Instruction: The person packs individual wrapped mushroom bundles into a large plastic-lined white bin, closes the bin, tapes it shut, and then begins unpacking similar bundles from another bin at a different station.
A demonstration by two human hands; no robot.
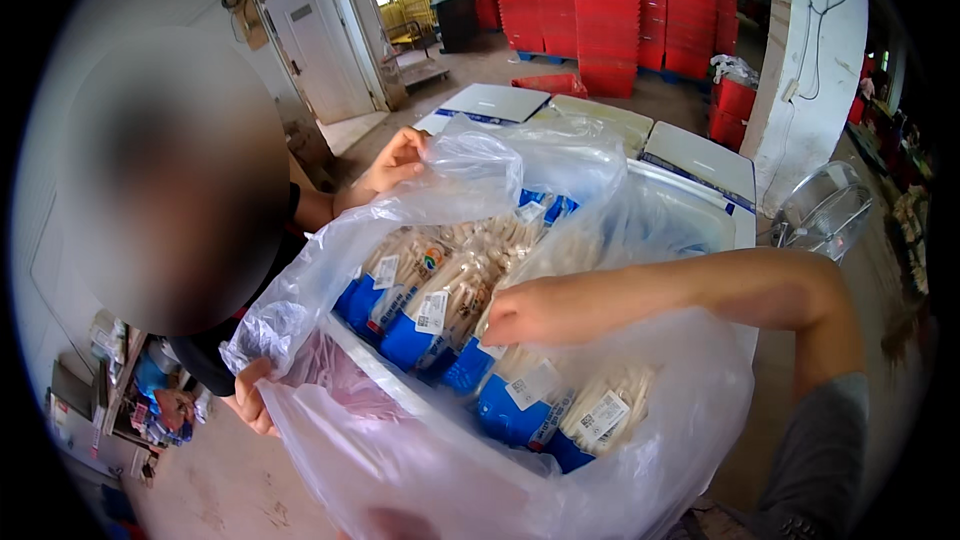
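Note:
My right hand (pixel 525 311) reaches in from the right, fingers curled down on a mushroom pack (pixel 463 369) in the middle of the row. Its fingertips are partly hidden. Around it lie several clear-and-blue packs of long-stemmed pale mushrooms, such as the labelled pack (pixel 525 397) nearer me. They fill a white foam box (pixel 405 390) lined with a big clear plastic bag (pixel 450 457). A blurred skin-toned shape behind the plastic at the bottom edge may be my left hand (pixel 397 523); its fingers cannot be made out.
Opposite, a person's one hand (pixel 397 159) and other hand (pixel 255 399) grip the bag's edge. White foam boxes with lids (pixel 495 101) stand beyond. Red crates (pixel 607 37) are stacked at the back. A pillar (pixel 814 52) and a metal fan (pixel 825 206) stand right.

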